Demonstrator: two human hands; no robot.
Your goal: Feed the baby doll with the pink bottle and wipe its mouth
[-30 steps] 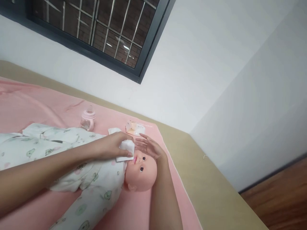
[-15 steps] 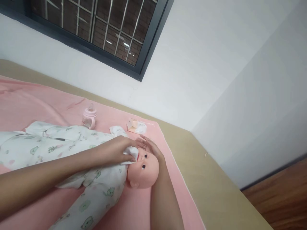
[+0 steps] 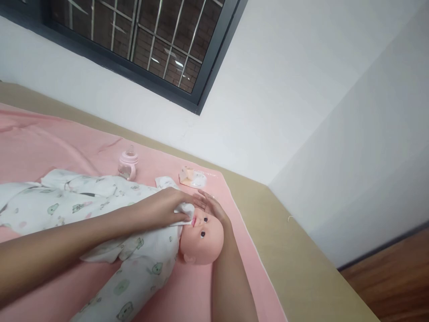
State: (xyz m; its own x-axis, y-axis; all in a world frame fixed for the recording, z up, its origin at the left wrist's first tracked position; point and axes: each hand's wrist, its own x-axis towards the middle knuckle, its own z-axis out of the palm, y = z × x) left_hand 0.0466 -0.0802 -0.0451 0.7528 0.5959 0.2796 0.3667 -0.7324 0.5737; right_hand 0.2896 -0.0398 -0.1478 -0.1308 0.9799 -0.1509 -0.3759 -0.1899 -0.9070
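One doll (image 3: pixel 200 246), one cloth (image 3: pixel 185 209), one bottle (image 3: pixel 128 166)
Left hand (image 3: pixel 168 205) pinches cloth by doll's mouth, right hand (image 3: pixel 214 208) (loosely curved) beside head

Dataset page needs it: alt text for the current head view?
Left hand holds a white tissue at the mouth of a doll; the right hand curves beside its head. The doll lies in printed clothes on a pink sheet, a baby bottle and small packet beyond it.
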